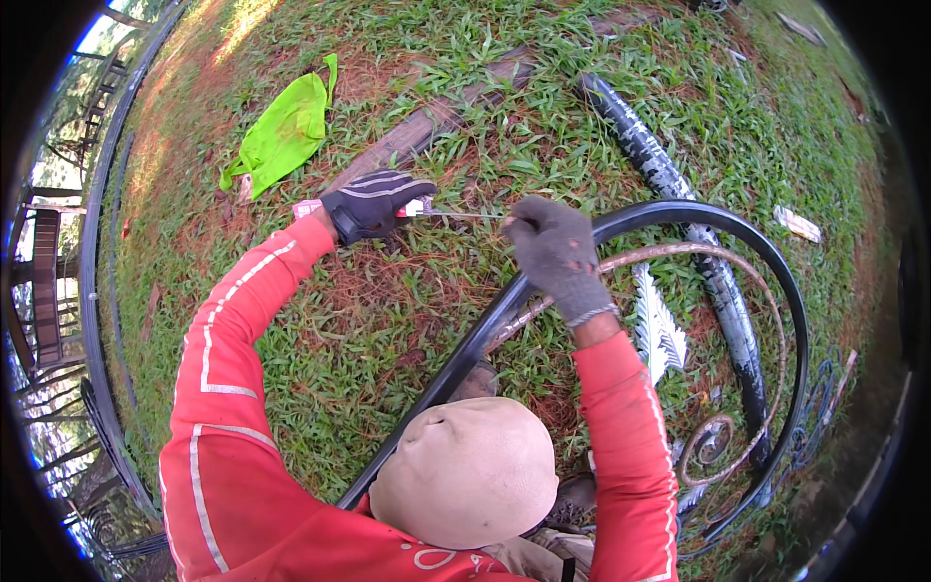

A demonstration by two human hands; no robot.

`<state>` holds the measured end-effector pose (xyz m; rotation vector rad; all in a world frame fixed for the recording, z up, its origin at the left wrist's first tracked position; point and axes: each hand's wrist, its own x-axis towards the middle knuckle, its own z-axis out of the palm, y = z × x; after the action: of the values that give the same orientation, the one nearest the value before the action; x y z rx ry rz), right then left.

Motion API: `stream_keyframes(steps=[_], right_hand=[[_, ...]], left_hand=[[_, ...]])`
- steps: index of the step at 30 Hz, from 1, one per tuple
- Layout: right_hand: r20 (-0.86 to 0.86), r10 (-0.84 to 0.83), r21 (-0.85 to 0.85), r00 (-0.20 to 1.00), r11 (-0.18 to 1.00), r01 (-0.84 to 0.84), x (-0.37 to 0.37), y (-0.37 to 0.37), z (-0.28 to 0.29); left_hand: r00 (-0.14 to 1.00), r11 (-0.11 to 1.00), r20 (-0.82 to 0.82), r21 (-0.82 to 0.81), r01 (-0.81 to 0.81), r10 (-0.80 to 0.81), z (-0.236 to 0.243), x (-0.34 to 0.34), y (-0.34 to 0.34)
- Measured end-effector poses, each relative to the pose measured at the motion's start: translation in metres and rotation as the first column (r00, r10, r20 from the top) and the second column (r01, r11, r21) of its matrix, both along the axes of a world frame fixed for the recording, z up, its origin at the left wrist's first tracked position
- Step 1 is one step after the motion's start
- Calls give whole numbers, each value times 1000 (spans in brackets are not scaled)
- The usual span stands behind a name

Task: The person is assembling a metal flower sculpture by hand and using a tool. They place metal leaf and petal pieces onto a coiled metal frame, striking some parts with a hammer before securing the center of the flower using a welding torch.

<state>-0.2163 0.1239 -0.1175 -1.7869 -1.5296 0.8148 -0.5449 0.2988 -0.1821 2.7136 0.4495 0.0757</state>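
Note:
My left hand (373,204), in a dark glove with pale stripes, is closed around a slim pink, red and white packet (306,209). One end of it shows beside the wrist, and a red-and-white part shows past the fingers. A thin pale strand (467,214) runs from there toward my right hand (553,247). That hand, in a worn grey glove, is closed with its fingertips pinched at the strand's far end; what lies inside the pinch is hidden. Behind my right wrist passes a thick black hose (504,303), bent in a wide loop, with a thinner brownish tube (669,249) alongside.
A beige dome-shaped thing (465,472) covers the lower middle. Grass holds a bright green cloth (286,133), a wooden plank (427,128), a black-and-white mottled pipe (645,150), a white feather-shaped piece (658,325) and a white wrapper (797,224). Blue rope (824,388) lies right.

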Motion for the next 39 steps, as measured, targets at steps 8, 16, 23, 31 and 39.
stream_keyframes(steps=[8, 16, 23, 31, 39], right_hand=[[15, -259, -38, 966, 965, 260, 146, -28, 38], [177, -215, -31, 961, 974, 223, 168, -77, 91], [242, -146, 232, 959, 969, 89, 178, -123, 135], [662, -288, 158, 692, 956, 247, 276, -323, 187], [667, -309, -437, 678, 575, 692, 280, -656, 119]], left_hand=[[974, 995, -216, 94, -42, 62, -26, -20, 45], [994, 990, 95, 126, -63, 52, 87, 130, -13], [876, 818, 475, -467, 336, -89, 139, 304, -129], [971, 690, 202, -685, 232, -126, 171, 429, -233], [936, 622, 197, -704, 342, -292, 188, 486, -337]])
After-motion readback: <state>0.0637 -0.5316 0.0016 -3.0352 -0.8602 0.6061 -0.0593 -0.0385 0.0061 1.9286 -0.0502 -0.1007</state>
